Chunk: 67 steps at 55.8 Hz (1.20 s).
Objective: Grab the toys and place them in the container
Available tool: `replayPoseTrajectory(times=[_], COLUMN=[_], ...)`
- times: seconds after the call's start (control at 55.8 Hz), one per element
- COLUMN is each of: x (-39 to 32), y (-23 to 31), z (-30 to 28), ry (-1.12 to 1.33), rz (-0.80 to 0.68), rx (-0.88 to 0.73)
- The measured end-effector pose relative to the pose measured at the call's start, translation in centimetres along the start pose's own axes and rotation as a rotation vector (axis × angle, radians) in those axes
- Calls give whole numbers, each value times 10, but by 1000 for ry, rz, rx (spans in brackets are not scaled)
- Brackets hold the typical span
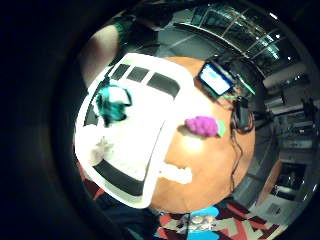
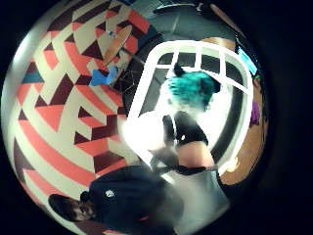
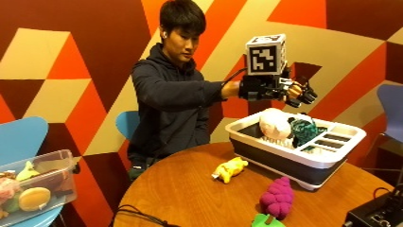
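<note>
Outside view: the gloved right hand [image 3: 277, 89] hovers above the white container [image 3: 296, 151] on the round table [image 3: 182, 194], fingers spread and holding nothing. A white plush [image 3: 275, 124] and a teal plush [image 3: 304, 130] already lie in the container. Two toys remain on the table, well apart from the hand: a yellow toy [image 3: 229, 169] just beside the container, its long axis slanting up toward the container wall, and a purple grape toy [image 3: 277, 196] nearer the camera, standing roughly upright on a green leaf [image 3: 267, 220].

Little-finger palm view: the grape toy [image 1: 202, 125] lies beside the container rim [image 1: 165, 135].

Thumb palm view: the teal plush [image 2: 191, 90] fills the container [image 2: 146, 90].

Judgement: both remaining toys look soft, light and compressible; a grasp across the middle, square to the long axis, should suit.
</note>
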<state>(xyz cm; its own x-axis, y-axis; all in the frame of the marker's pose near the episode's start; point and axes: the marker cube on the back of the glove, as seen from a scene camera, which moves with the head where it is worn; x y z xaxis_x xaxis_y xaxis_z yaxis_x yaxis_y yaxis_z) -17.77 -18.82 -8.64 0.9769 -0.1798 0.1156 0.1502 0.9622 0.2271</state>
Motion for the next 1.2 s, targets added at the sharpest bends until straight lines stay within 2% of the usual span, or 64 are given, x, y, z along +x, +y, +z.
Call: replayPoseTrajectory(times=[0.126, 0.233, 0.538, 0.61, 0.663, 0.717, 0.879, 1.201], x=[48, 99, 183, 186, 186, 186, 188, 180], y=[14, 18, -3, -2, -3, -3, 8, 60], z=[-15, -6, 121, 148, 157, 158, 161, 157], ry=[21, 38, 50, 91, 143, 197, 211, 270], rz=[39, 123, 209, 159, 145, 150, 163, 110], rx=[-5, -43, -195, -225, -187, -144, -167, -80])
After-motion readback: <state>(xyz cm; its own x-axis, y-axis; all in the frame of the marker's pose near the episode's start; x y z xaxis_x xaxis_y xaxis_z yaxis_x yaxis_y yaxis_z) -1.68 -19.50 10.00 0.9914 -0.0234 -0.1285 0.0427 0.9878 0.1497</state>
